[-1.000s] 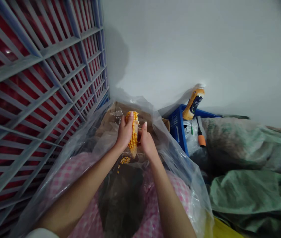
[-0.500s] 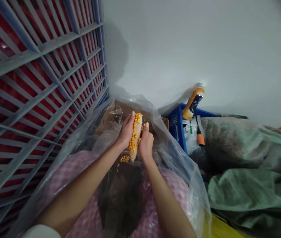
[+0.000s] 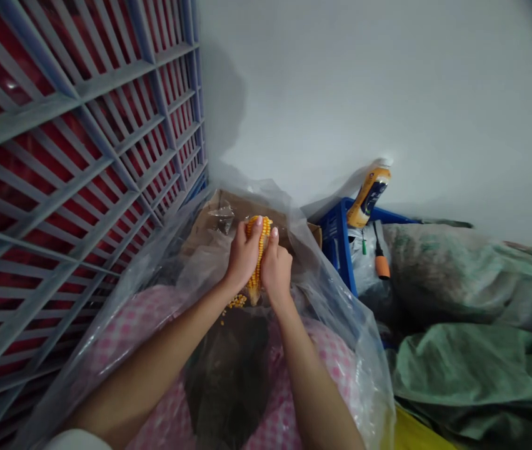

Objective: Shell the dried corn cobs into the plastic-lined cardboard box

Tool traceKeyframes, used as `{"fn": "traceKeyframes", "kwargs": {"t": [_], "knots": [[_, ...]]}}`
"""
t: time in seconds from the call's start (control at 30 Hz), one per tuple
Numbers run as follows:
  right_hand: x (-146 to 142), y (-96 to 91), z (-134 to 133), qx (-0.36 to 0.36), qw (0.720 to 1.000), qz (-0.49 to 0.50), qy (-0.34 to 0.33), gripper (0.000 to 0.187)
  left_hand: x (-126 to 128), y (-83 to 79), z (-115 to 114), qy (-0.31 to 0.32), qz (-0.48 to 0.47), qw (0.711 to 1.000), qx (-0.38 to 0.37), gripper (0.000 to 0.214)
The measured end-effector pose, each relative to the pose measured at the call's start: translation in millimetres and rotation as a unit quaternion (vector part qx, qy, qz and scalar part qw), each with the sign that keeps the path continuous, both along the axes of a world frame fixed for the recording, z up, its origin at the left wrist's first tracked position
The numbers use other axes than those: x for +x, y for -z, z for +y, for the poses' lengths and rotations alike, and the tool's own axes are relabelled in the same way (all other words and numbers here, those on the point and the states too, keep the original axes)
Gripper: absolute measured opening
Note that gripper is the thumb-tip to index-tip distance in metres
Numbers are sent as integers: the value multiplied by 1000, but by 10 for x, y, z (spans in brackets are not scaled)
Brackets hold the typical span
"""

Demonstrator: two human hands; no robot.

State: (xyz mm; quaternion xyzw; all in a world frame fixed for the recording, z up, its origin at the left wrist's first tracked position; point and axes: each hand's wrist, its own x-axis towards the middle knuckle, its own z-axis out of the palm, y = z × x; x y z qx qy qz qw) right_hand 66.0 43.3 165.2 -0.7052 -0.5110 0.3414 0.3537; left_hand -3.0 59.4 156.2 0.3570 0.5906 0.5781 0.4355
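Note:
A yellow ear of corn (image 3: pixel 260 253) stands roughly upright between my two hands, its pale pointed end down. My left hand (image 3: pixel 243 255) is closed round its left side, with the thumb lying on the kernels near the top. On the other side, my right hand (image 3: pixel 276 269) has its fingers curled and its thumb pressed against the cob. Both hands hide much of the ear. Below it, loose corn kernels (image 3: pixel 236 302) lie in a small heap on the clear plastic sheet (image 3: pixel 190 262) spread over my lap.
Grey plastic crates (image 3: pixel 120 150) with red inside rise close on the left. At right, a blue crate (image 3: pixel 338 244) holds a yellow bottle (image 3: pixel 369 194) and an orange-handled tool (image 3: pixel 381 265). Green-grey sacks (image 3: pixel 476 362) lie beyond it. Cardboard (image 3: pixel 219 209) sits before the white wall (image 3: pixel 364 81).
The ear has turned so that its bare strip is mostly hidden. My left thumb has come across onto the front kernels, and my hands are closer together.

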Motion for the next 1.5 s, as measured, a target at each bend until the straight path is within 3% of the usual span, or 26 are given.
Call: {"fn": "traceKeyframes", "kwargs": {"t": [0.1, 0.2, 0.3, 0.37, 0.5, 0.6, 0.77, 0.97, 1.1, 1.27, 1.5], "knots": [[34, 34, 64, 0, 998, 58, 3, 76, 0, -42, 22, 8, -78, 997, 1, 40], [152, 49, 157, -76, 985, 157, -12, 79, -14, -147, 45, 33, -178, 982, -43, 47], [238, 19, 175, -140, 961, 233, -45, 87, -51, -249, 61, 24, -221, 971, -81, 52], [232, -11, 126, -107, 974, 191, -63, 88, -78, -278, 69, -6, -219, 972, -81, 49], [87, -36, -28, -1, 996, 12, -85, 82, -75, -216, 70, -43, -177, 982, -56, 39], [-19, -21, -82, 8, 997, -43, -65, 78, -33, -108, 56, -50, -107, 993, -9, 38], [11, 26, -8, -40, 999, 7, -17, 83, 12, -46, 40, -14, -115, 993, 35, 38], [219, 64, 107, -110, 976, 155, -110, 99, -48, -278, 41, 51, -243, 966, -70, 46], [315, -25, 51, -44, 984, 119, -129, 87, -147, -361, 71, 5, -251, 966, -70, 46], [289, -120, -76, -43, 938, 175, -295, 60, -231, -401, 118, -66, -263, 960, -69, 44], [157, -117, -155, 8, 962, 82, -259, 51, -222, -386, 124, -86, -234, 967, -45, 42]]}}
